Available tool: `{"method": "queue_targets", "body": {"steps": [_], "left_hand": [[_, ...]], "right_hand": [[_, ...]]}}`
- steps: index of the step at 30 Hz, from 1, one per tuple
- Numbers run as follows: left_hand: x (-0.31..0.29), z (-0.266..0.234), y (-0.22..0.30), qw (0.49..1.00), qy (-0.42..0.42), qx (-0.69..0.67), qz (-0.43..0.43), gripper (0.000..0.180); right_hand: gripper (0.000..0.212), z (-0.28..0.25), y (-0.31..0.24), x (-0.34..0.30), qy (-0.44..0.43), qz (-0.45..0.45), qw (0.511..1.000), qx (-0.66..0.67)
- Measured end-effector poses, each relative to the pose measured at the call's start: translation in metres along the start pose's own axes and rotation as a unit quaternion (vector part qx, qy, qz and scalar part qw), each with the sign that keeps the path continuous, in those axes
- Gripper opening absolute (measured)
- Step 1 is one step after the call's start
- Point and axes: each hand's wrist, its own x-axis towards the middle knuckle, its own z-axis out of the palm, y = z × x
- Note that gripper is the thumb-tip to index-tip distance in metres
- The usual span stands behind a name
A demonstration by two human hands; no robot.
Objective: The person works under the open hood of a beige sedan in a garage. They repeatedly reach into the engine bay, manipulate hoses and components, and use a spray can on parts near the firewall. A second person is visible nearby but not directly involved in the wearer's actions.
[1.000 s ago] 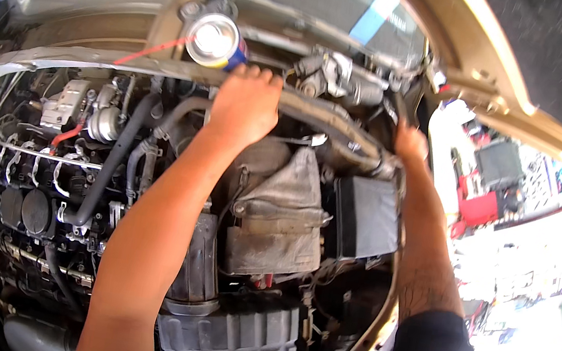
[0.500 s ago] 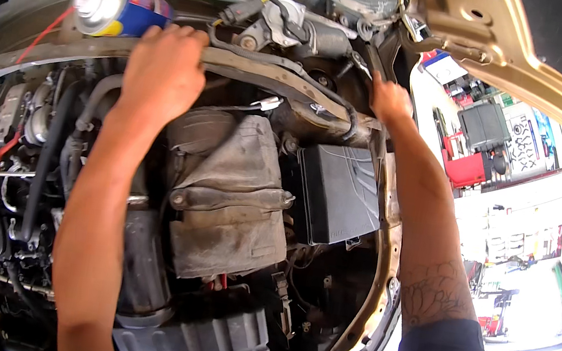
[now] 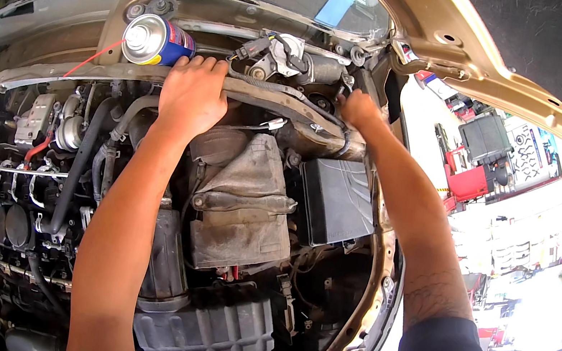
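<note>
My left hand [image 3: 195, 96] leans on the metal panel edge [image 3: 264, 94] at the back of the engine bay, fingers hooked over it and thumb hidden. Just beyond its fingertips lies a blue and red spray can [image 3: 159, 41] on its side, its base hidden, with a thin red straw at the nozzle. My right hand [image 3: 362, 109] is closed around a shiny ratchet [image 3: 347, 82], whose head pokes out past the fingers. Left of the ratchet sits the wiper motor [image 3: 322, 70] with its linkage, below the windshield.
Under my arms are a dirty grey cover [image 3: 241, 224], a black lidded box [image 3: 336, 202] and a ribbed grey housing [image 3: 207, 331]. Engine hoses and pipes [image 3: 80, 160] fill the left. A raised gold hood [image 3: 488, 54] hangs above right; a tool-covered bench [image 3: 485, 144] stands beyond the fender.
My view has shifted, so the bay sits farther right in it. My right hand and the ratchet have swung left and down, closer to the wiper motor. My left hand stays on the edge.
</note>
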Motion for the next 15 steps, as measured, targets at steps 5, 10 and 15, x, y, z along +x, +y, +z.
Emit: {"method": "queue_targets", "body": {"steps": [5, 10, 15], "left_hand": [[0.002, 0.004, -0.004, 0.999, -0.021, -0.033, -0.008, 0.022], [-0.025, 0.008, -0.036, 0.998, -0.034, -0.024, -0.047, 0.021], [-0.024, -0.006, -0.025, 0.998, -0.036, -0.051, -0.025, 0.021]], "right_hand": [[0.039, 0.004, 0.026, -0.007, 0.056, -0.006, 0.997, -0.047], [0.035, 0.038, 0.011, 0.033, 0.062, -0.071, 0.977, -0.194], [0.044, 0.031, 0.073, 0.035, 0.124, -0.073, 0.962, -0.23]]}}
